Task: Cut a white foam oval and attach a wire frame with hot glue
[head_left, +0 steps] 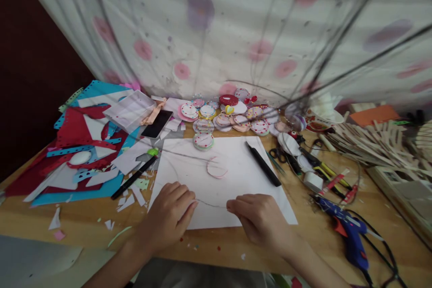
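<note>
Left hand (173,209) and right hand (258,216) pinch a thin strand (212,205) between them, probably to control its sag, with white paper (243,168) underneath likely giving contrast

Dim, soft light covers the table (229,252), while the patterned curtain (232,22) looks blurred and stretched toward the edges.

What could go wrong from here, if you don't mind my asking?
The thin strand, held slack between the left hand and right hand, might kink or slip. The black tool lying on the white sheet could slide if the sheet is nudged. The blue glue gun nearby could get bumped.
</note>
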### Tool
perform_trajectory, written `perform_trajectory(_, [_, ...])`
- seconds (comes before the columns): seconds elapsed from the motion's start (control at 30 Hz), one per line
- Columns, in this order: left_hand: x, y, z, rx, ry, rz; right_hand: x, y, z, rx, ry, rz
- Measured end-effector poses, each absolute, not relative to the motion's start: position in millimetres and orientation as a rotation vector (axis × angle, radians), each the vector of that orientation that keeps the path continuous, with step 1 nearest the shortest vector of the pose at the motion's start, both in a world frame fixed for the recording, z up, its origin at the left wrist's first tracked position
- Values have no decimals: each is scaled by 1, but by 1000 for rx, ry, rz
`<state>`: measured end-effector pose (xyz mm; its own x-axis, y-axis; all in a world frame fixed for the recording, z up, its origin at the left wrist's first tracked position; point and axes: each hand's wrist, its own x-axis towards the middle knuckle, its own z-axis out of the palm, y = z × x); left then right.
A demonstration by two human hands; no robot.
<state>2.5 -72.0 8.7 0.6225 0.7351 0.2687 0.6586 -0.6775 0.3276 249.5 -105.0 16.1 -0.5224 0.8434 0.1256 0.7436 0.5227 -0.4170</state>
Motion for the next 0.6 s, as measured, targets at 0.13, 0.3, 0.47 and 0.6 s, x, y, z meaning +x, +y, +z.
perform_trajectory(0.13, [13, -77, 20, 2583, 1068, 441, 244, -104, 14, -1302, -2434, 513])
perform_trajectory(0.3, [24, -77, 20, 2441, 937, 490, 239, -103, 18, -1320, -2377, 599])
perform_trajectory(0.47, [25, -77, 9, 2522, 959, 476, 235, -103, 27, -1310, -2229, 778])
perform_trajectory(0.6, [23, -81, 5, 2656, 967, 472, 229, -100, 32, -1288, -2105, 966])
